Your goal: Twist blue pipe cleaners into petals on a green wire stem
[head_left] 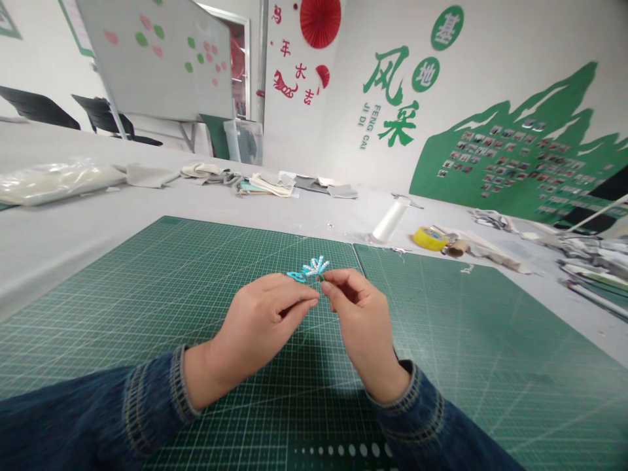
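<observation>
Beaded flower (316, 265), where's it at rn?

Btwn the fingertips of both hands, above the green cutting mat (147, 281).

Who's got it?

R hand (362, 317): thumb + index pinched at its base, by a thin green stem (322, 278). L hand (260, 320): fingers bent in, thumb nr index, can't tell if they're gripping anything.

How far along?

Approx: white & pale-blue beaded petals formed, fanned out just beyond the fingertips. Blue beaded loops (296, 277) shaped too, just behind the L fingers; can't tell if they're joined to the petals. My guess: joining/securing at the base is what's left, but too small to be sure.

Anything in the way?

Mainly the L hand itself, hides the loops' lower edge. Other stuff's well apart: white thread cone (391, 220) on the bench (304, 212), beyond R fingers; yellow tape roll (426, 239) & cardboard tube (458, 248) farther right of them.

And left?

Cloth pieces (272, 185) far beyond the fingers, clear plastic bag (61, 180) way off left.
</observation>
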A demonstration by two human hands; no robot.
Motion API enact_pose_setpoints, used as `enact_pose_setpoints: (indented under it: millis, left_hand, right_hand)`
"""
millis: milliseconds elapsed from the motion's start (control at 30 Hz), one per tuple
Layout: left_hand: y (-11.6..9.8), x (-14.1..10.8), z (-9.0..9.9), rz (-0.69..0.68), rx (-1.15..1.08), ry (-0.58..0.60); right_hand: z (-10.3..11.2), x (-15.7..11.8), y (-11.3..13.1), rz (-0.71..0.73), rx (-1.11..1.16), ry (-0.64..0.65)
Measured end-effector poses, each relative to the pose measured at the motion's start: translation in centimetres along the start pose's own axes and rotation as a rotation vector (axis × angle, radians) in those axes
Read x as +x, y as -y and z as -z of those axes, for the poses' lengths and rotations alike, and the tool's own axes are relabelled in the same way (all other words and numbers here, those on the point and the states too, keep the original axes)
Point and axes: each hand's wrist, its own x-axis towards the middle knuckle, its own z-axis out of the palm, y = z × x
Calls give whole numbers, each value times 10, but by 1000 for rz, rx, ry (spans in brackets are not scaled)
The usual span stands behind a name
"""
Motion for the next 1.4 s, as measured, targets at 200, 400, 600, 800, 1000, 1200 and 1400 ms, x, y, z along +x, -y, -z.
enact_pose_setpoints:
  millis: [200, 400, 600, 800, 1000, 1200, 1400]
  left_hand:
    - [-1, 0, 5, -287, 397, -1]
    - [2, 10, 19, -528, 581, 67]
    - [25, 20, 22, -198, 273, 87]
    - [39, 27, 21, 341, -350, 207]
    - [45, 27, 25, 625, -833, 381]
    - [37, 22, 14, 708, -899, 297]
    - [15, 12, -5, 493, -598, 147]
  right_hand:
    - [2, -6, 2, 375, -390, -8]
    - [5, -6, -3, 544, -744, 173]
    - [5, -1, -1, 584, -709, 278]
    - [7, 3, 1, 508, -442, 313]
    - [8, 4, 9, 361, -179, 403]
    - [8, 6, 6, 131, 44, 277]
    - [2, 6, -5, -165, 373, 77]
